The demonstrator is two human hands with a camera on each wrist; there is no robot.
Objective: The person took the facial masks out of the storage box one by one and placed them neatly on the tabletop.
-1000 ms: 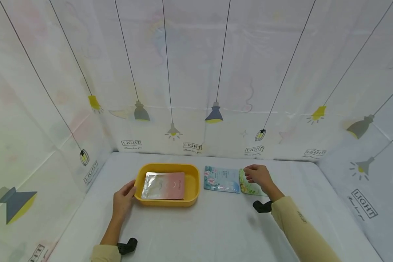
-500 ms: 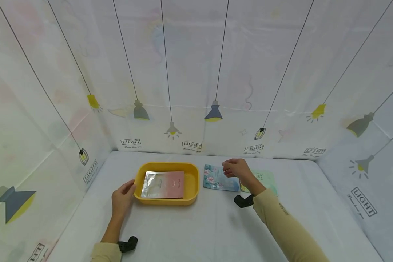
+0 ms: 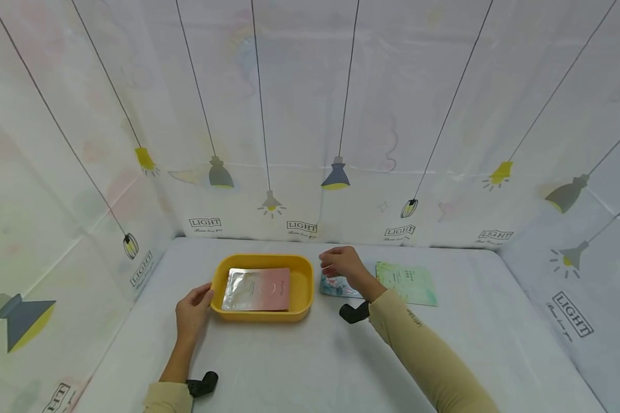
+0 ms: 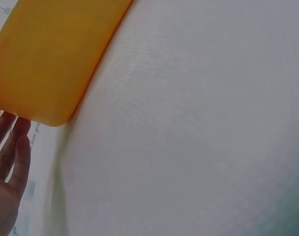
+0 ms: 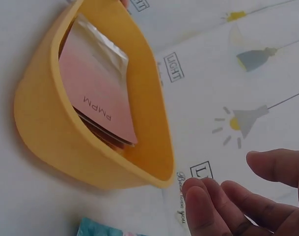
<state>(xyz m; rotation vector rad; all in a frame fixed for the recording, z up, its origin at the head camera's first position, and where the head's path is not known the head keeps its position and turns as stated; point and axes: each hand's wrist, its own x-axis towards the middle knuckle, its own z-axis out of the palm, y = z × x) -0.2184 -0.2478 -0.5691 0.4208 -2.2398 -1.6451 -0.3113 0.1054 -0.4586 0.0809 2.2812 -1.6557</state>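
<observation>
In the head view a yellow plastic basin (image 3: 302,287) stands on the white table. Inside lies a pink and silver sachet (image 3: 258,289), with edges of others showing under it in the right wrist view. My left hand (image 3: 191,312) touches the basin's left end; its fingers (image 4: 21,152) stretch out nearly straight against the wall. My right hand (image 3: 343,265), holding nothing, hovers over a blue flowered sachet (image 3: 336,288) and hides part of it. A gap shows between its thumb and bent fingers in the right wrist view. Right of it lies a green sachet (image 3: 408,284).
A white cloth covers the table (image 3: 289,361). Behind it and at the sides hangs a pale curtain (image 3: 310,115) printed with lamps. Each wrist wears a black camera mount, as on the left wrist mount (image 3: 202,384).
My right hand has moved left, from over the green sachet to over the blue one, uncovering the green. The left hand stays at the basin.
</observation>
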